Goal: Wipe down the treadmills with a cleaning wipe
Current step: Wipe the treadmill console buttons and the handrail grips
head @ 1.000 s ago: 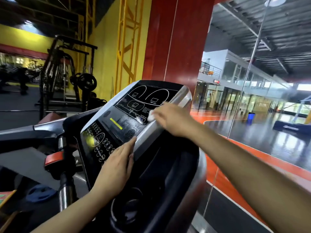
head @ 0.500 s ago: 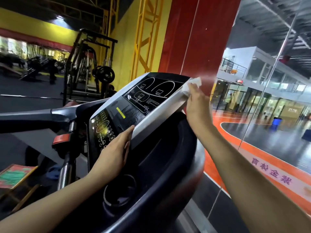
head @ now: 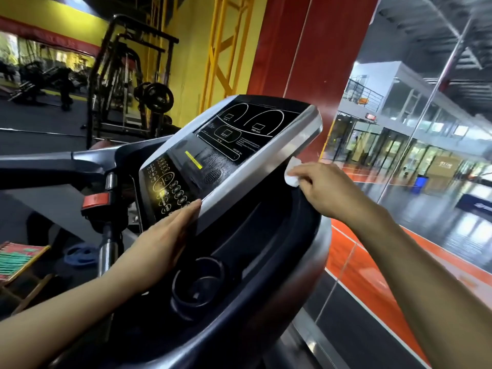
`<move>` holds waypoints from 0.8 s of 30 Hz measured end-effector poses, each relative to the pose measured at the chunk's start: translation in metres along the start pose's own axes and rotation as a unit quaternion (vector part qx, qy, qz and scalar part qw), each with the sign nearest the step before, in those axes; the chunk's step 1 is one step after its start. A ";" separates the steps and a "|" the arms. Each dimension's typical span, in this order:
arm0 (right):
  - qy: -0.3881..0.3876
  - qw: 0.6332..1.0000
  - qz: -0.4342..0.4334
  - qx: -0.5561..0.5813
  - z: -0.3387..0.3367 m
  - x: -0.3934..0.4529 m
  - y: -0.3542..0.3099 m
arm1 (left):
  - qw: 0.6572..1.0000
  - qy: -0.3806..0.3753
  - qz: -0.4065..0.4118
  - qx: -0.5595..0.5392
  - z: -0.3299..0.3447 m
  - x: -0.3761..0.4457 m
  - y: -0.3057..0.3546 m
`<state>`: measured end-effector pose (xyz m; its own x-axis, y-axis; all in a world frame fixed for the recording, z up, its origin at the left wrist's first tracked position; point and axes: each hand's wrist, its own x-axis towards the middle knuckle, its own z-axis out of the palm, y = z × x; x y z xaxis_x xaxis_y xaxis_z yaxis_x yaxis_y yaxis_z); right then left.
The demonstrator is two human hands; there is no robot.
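The treadmill console (head: 231, 145) fills the centre, a black display panel with a silver frame, tilted toward me. My right hand (head: 327, 190) holds a small white cleaning wipe (head: 292, 173) against the console's right side, just below the silver edge. My left hand (head: 162, 241) lies flat with straight fingers on the console's lower left corner, fingertips at the silver rim beside the button pad. A wet smear shows on the panel near the speaker grille.
A black tray with a round cup holder (head: 198, 283) sits below the console. The left handrail (head: 53, 161) carries a red safety clip (head: 95, 201). Weight racks (head: 127, 83) stand behind left; a red pillar (head: 306, 49) and glass wall (head: 426, 129) lie right.
My right hand with the wipe slid from the panel up to the console's top right corner, then down its right side. My left hand stayed on the lower corner.
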<state>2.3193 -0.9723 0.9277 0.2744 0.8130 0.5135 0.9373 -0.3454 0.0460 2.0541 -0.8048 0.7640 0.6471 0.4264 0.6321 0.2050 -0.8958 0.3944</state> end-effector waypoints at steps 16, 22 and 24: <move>-0.127 0.940 0.006 -0.316 0.007 -0.005 -0.093 | 0.991 -0.023 0.074 -0.107 -0.013 -0.032 -0.037; -0.259 0.889 0.053 -0.374 0.046 0.008 -0.120 | 0.977 -0.056 0.151 -0.140 -0.014 -0.037 -0.046; -0.368 0.838 0.086 -0.395 0.068 0.007 -0.122 | 0.974 -0.071 0.112 -0.185 -0.013 -0.041 -0.053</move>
<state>2.2215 -0.8927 0.8674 0.7205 0.6885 -0.0828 0.5163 -0.4530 0.7268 2.0076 -0.7733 0.7263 0.7461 0.1806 0.6409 -0.2137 -0.8467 0.4873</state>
